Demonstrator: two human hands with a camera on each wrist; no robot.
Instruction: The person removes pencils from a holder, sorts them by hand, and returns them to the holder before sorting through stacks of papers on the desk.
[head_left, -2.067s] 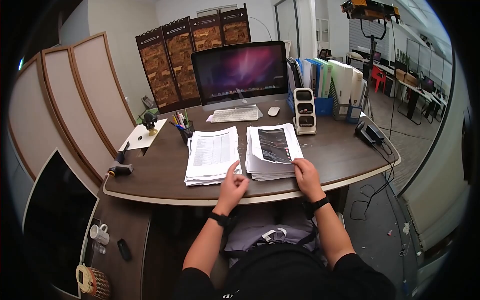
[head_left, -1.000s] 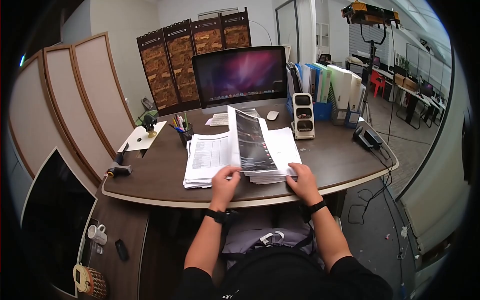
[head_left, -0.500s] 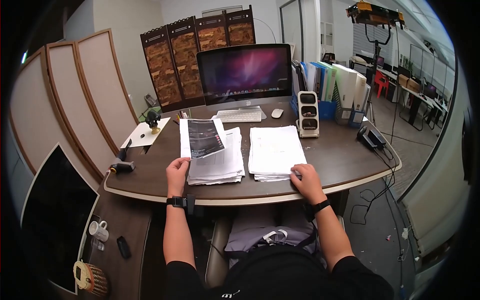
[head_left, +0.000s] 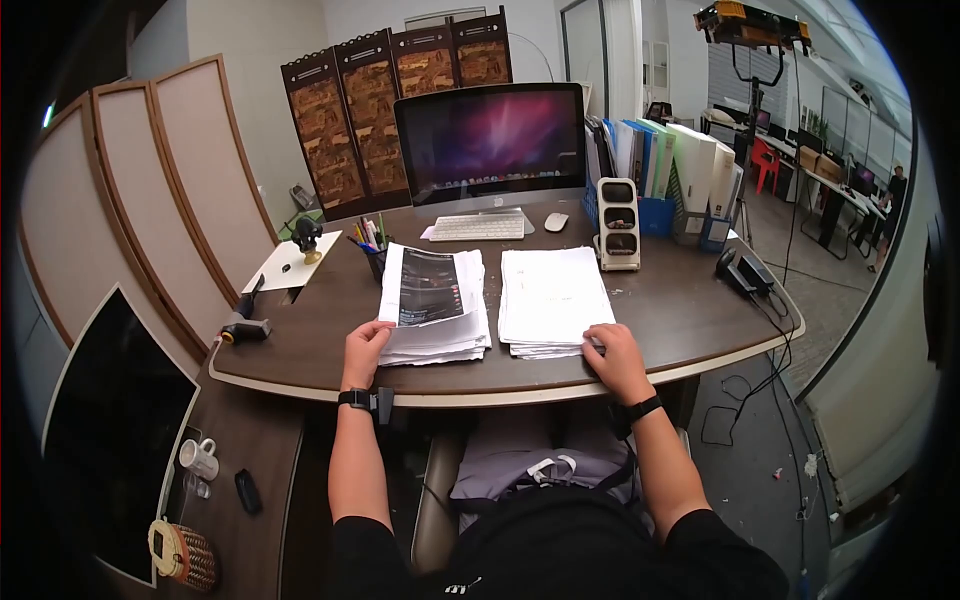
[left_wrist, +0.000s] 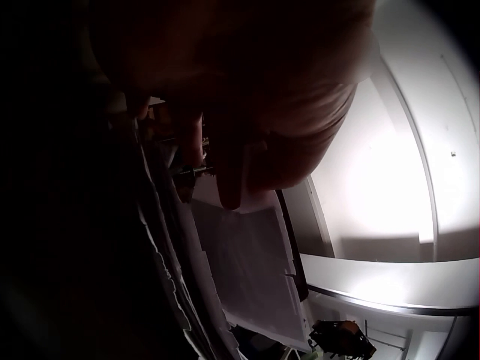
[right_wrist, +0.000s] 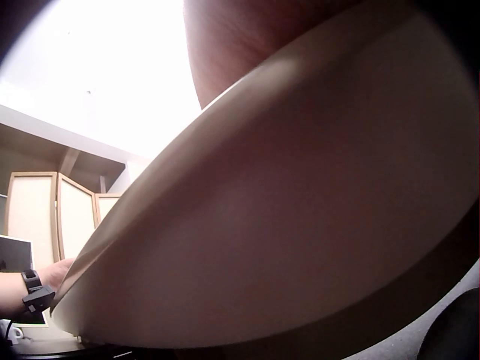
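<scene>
My left hand [head_left: 363, 354] pinches the near left corner of a sheet of paper [head_left: 430, 287] with a dark printed picture. That sheet lies over the left paper stack [head_left: 440, 352], its near edge curling up slightly. In the left wrist view the hand's fingers [left_wrist: 231, 184] are in shadow beside the pale paper. At the right paper stack [head_left: 555, 300], the fingers of my right hand [head_left: 617, 362] rest on the near right corner. A mostly white page tops this stack. The desk edge [right_wrist: 262, 210] hides most of the right hand in the right wrist view.
Behind the stacks are a keyboard [head_left: 477, 228], a mouse [head_left: 556, 222] and a monitor [head_left: 490, 145]. A pen cup [head_left: 375, 262] adjoins the left stack. A white three-slot holder [head_left: 618, 225] stands behind the right stack, before upright binders [head_left: 690, 180]. Black adapters [head_left: 745, 272] lie far right.
My left hand has carried the dark-printed sheet from the right stack to the left one, and it has now come down flatter there. The right hand has stayed by the right stack's corner.
</scene>
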